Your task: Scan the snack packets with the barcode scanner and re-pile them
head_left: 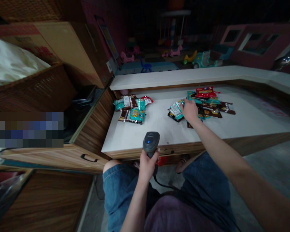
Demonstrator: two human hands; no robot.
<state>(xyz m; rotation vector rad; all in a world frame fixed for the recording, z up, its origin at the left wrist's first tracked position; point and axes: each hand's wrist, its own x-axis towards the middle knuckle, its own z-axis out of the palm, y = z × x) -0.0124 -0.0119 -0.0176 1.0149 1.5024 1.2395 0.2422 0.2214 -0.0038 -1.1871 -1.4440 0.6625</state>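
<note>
My left hand [148,164] is wrapped round the handle of a dark grey barcode scanner [151,140] with a blue light on top, held in front of the desk edge. Over the white desktop reaches my right hand [190,110], its fingers closed on the edge of a teal-and-silver snack packet [176,109]. A black packet [175,116] shows partly beneath that one. Just right of the hand lies a loose pile of brown, teal and red snack packets [209,111]. Another group of packets [132,109] rests at the desk's left side.
A raised white ledge [174,77] runs along the back of the desk [157,125]. To the left stand a wooden cabinet [87,129], a wicker basket [31,87] and a cardboard box [70,48]. The scanner's black cable [163,185] hangs by my legs.
</note>
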